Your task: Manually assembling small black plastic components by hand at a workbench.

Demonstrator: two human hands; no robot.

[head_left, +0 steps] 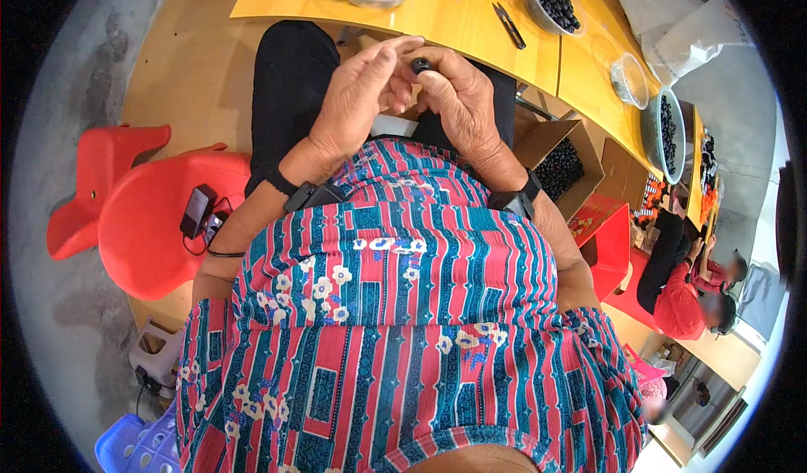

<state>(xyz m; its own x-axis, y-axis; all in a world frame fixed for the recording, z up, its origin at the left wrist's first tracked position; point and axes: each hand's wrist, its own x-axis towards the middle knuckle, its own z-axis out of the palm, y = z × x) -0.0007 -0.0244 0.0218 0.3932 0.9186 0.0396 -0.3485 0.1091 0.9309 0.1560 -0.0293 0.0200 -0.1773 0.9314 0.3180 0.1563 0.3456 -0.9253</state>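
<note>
Head view, looking down at the lap: a small black bead point(421, 65) is pinched between the thumb and forefinger of the right hand point(458, 95). It is round and stubby, dark all over with a slight shine, and its upward face has a darker round hollow at the centre; whether that hollow runs right through cannot be told. Taken from the middle of the right hand, the bead sits at about ten o'clock, out at the fingertips, with part of its edge covered by them. From the left hand point(361, 95) it lies at about two o'clock. That hand is partly open, thumb raised and fingers loosely bent, its fingertips just beside the bead; whether they touch it or hold anything small cannot be told. Beyond the hands is a yellow table point(462, 2). From the bead, a clear bowl point(376, 2) heaped with similar black pieces stands at eleven o'clock, and a slim black tool point(509, 26) lies at two. At four o'clock, below the tabletop, an open cardboard box point(590, 147) holds many more.
</note>
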